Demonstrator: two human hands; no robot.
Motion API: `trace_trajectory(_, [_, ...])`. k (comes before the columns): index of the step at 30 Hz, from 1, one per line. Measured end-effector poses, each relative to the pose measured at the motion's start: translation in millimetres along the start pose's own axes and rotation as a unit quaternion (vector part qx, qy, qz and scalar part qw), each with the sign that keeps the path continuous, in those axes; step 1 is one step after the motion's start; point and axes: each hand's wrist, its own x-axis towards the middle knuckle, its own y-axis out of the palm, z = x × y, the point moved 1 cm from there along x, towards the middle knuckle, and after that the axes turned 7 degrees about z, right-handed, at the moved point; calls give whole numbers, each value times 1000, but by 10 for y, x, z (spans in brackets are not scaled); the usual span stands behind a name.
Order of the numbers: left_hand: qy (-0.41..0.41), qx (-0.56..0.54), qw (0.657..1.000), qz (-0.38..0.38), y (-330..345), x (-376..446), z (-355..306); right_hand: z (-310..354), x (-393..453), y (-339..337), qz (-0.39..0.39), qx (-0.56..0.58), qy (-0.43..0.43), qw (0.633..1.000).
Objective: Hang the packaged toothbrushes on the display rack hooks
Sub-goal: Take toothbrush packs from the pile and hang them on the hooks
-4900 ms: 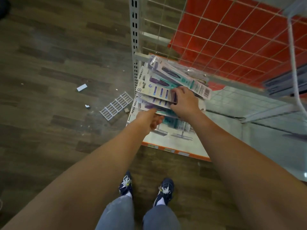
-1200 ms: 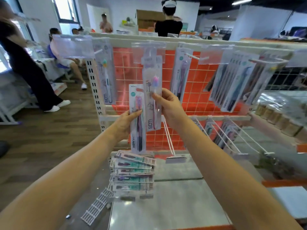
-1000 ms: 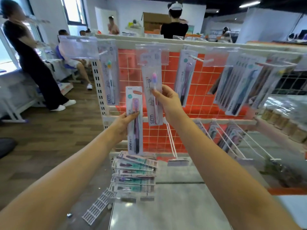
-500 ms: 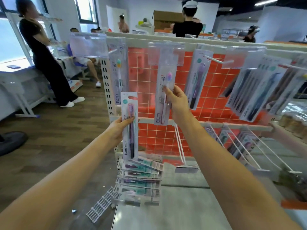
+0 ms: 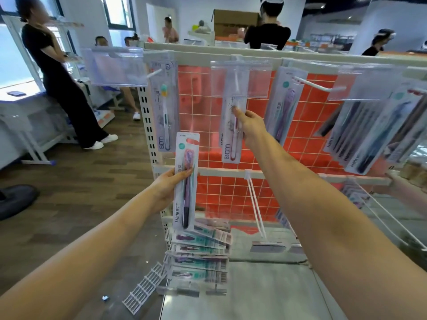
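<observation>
Your right hand (image 5: 248, 122) has climbed since half a second ago, carrying the BDM toothbrush pack (image 5: 232, 125) up the orange grid panel (image 5: 300, 135). The pack's top now sits behind the clear label holder (image 5: 240, 79) at the tip of the upper hook, at about 12 o'clock from your hand. The fingers pinch the pack's right edge around mid-height. Whether the hang hole has caught the hook you cannot tell, since the holder blurs that spot. In my judgement this pack is at the threading step, close to hung but not yet released.

Your left hand (image 5: 167, 185) has stayed low at about 7 o'clock from the right, thumb and fingers curled round the Hane toothbrush pack (image 5: 186, 179), held upright and waiting its turn. Below it, at 6 o'clock, the stack of packs (image 5: 198, 252) lies at the left edge of the bottom shelf (image 5: 265, 294), so plenty remains to hang. The empty lower hook (image 5: 255, 204) juts out at 5 o'clock from the BDM pack.
</observation>
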Motion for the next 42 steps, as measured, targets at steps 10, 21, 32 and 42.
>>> trace_trajectory(10, [-19,27,998,56,-30,194,-57,118,3,64,-54,-23,8,998])
trace_trajectory(21, [-35,73,989,123,572,509,99,-350,-711,-593,-109,-346,-12,932])
trace_trajectory(32, [30,14,995,93,1751,407,17,-231,-1231,-1643,66,-613,30,787])
trace_trajectory(42, [141,-6,989,42,2503,234,-182,-194,-1379,-2277,113,-695,-43,709])
